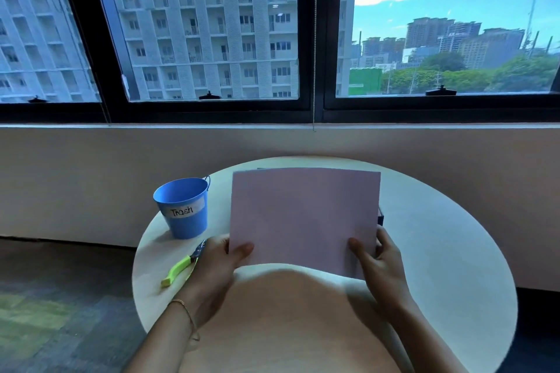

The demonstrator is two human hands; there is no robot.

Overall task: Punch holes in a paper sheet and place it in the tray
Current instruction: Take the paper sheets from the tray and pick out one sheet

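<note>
A pale pink paper sheet [303, 218] is held up above the round table [439, 251], tilted toward me. My left hand [216, 269] grips its lower left corner, thumb on the front. My right hand [380, 263] grips its lower right corner the same way. A hole punch with lime-green handles [181, 266] lies on the table just left of my left hand. Behind the sheet, a dark tray [380, 216] shows only as a sliver at the right edge.
A blue bucket labelled "Trash" [183, 206] stands at the table's back left. A wall and large windows rise behind the table. Dark carpet floor lies to the left.
</note>
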